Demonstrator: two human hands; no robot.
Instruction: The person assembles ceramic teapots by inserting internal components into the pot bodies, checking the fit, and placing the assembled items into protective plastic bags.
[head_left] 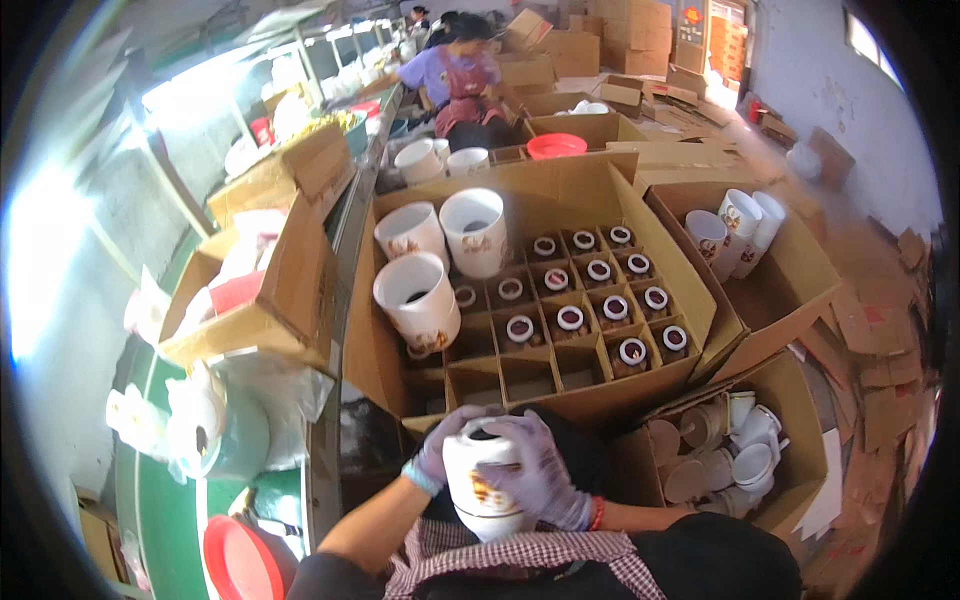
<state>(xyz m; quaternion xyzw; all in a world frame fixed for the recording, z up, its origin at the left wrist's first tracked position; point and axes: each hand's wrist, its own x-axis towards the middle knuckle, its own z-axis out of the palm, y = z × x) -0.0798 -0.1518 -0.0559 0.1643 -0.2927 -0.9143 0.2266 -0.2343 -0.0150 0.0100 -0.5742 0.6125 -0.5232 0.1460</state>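
Close to my body, a white round container (478, 512) with a brown and gold printed pattern is held between both hands. My left hand (445, 448), in a thin pale glove, wraps its left side near the top. My right hand (548, 478), gloved too, presses against its right side with the fingers over the upper part. A dark opening shows at its top. Just beyond stands a big cardboard box (610, 400) with a divider grid (525, 375). Several jars (570, 318) with white-rimmed dark tops fill many cells. Similar white containers (415, 298) stand on the grid's left side.
Right of the big box, a carton (790, 290) holds white printed cups (740, 215); a nearer carton (810, 450) holds white cups and lids. At left runs a green conveyor (150, 480) with a red basin (240, 560). A co-worker (465, 85) sits farther back. Flattened cardboard litters the right floor.
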